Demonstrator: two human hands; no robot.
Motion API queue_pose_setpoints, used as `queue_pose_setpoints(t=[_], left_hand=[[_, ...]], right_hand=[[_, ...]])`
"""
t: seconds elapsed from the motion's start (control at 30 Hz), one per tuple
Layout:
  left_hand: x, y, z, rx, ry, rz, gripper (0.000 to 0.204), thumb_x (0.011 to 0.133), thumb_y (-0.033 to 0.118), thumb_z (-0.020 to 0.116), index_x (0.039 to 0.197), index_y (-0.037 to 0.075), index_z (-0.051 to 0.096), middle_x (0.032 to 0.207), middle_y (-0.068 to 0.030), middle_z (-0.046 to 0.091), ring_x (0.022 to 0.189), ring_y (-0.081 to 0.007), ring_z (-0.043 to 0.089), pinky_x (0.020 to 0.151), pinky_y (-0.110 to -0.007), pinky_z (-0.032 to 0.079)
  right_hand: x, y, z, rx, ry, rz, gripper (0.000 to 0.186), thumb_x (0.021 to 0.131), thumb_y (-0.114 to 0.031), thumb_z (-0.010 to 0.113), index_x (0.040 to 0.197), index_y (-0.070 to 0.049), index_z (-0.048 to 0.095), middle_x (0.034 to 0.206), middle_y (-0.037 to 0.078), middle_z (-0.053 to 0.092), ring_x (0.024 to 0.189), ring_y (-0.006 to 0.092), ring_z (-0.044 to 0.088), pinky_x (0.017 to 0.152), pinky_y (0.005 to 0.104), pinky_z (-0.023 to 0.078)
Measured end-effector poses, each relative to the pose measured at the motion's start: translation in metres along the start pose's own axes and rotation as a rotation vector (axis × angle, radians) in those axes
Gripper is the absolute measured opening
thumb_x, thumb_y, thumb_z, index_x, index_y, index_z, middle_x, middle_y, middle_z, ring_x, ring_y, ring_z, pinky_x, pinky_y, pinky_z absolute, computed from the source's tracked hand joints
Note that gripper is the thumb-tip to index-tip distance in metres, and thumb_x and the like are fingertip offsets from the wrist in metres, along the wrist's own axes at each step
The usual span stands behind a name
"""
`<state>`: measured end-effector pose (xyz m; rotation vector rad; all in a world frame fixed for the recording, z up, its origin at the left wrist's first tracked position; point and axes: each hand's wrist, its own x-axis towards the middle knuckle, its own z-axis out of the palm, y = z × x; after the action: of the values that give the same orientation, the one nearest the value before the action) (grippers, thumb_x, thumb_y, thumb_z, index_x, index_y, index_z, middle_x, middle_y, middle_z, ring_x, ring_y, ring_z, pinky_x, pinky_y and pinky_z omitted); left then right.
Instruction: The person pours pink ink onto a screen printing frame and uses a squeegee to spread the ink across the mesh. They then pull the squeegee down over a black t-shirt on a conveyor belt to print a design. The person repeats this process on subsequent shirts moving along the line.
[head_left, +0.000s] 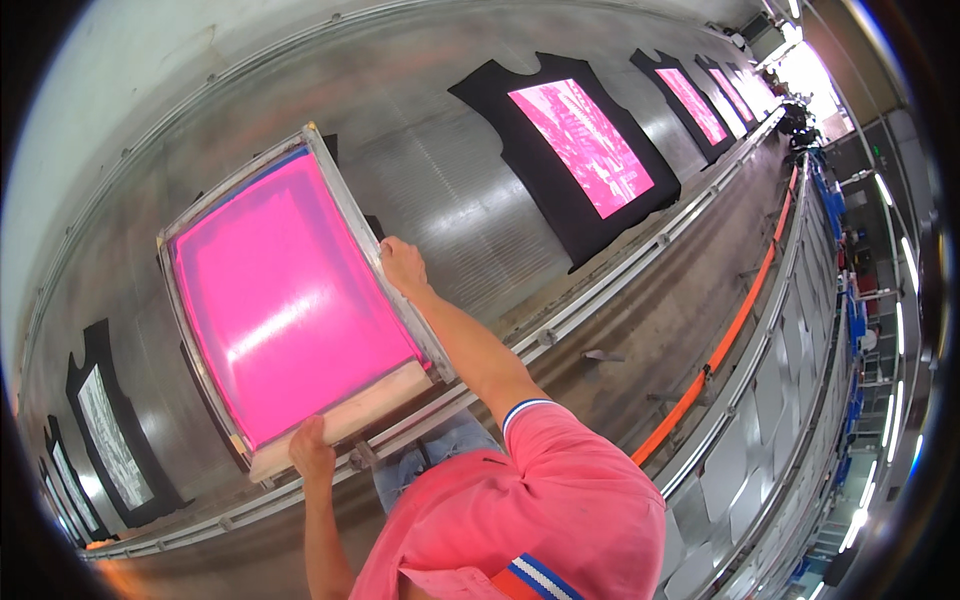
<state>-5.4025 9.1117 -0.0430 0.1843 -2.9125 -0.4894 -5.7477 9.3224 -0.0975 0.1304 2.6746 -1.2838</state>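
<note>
A screen printing frame [330, 180], its mesh [290, 270] covered in wet bright pink ink, lies over the long metal table in front of me. Black fabric shows at its far right edge; most of it is hidden underneath. Along the near end of the frame rests a light wooden bar [350, 408], perhaps a squeegee's handle. My left hand [313, 452] is closed at the frame's near left corner, thumb over the wooden bar; its other fingers are hidden. My right hand [403, 266] grips the frame's right side rail, fingers closed.
To the right, a black shirt piece [530, 150] bears a pink and white print, with several more beyond. Black pieces with white prints [112, 435] lie at the left. A metal rail [600, 262] edges the table; an orange pipe [725, 345] runs behind me.
</note>
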Motion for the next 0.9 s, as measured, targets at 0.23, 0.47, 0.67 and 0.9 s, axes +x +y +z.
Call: queue_pose_setpoints(t=[0.23,0.47,0.67,0.9], left_hand=[[0.04,-0.018,-0.013,0.018,-0.219,-0.125,0.031,0.07,0.001,0.063,0.097,0.012,0.073,0.088,-0.014,0.071,0.082,-0.0376,0.068,0.07,-0.051,0.051],[0.2,-0.091,-0.012,-0.009,-0.242,-0.135,0.034,0.074,0.006,0.063,0.105,0.013,0.074,0.09,-0.0128,0.073,0.083,-0.0341,0.07,0.076,-0.049,0.054],[0.359,-0.193,-0.019,0.116,-0.204,-0.096,0.019,0.082,0.027,0.067,0.097,0.018,0.076,0.081,-0.0125,0.071,0.079,-0.0326,0.071,0.074,-0.047,0.057],[0.451,-0.3,-0.05,0.29,-0.244,-0.199,0.022,0.078,0.02,0.068,0.098,0.02,0.079,0.086,-0.0124,0.073,0.083,-0.0331,0.072,0.076,-0.044,0.057]], right_hand=[[0.0,-0.01,0.0,-0.205,0.065,-0.107,0.031,0.097,-0.036,0.052,0.114,-0.017,0.07,0.122,0.015,0.063,0.11,0.0369,0.061,0.092,0.0463,0.05],[0.001,-0.123,-0.013,-0.65,-0.631,-0.804,0.039,0.083,-0.046,0.069,0.106,-0.015,0.075,0.103,0.011,0.069,0.104,0.0325,0.065,0.09,0.0458,0.052],[0.129,-0.184,0.058,-0.83,-0.423,-0.759,0.019,0.077,-0.013,0.06,0.09,-0.012,0.073,0.089,0.013,0.071,0.088,0.0329,0.07,0.076,0.0479,0.056],[0.232,-0.23,0.095,-0.814,-0.343,-0.746,0.021,0.079,-0.014,0.06,0.096,-0.013,0.074,0.094,0.012,0.072,0.094,0.033,0.069,0.082,0.0479,0.055]])
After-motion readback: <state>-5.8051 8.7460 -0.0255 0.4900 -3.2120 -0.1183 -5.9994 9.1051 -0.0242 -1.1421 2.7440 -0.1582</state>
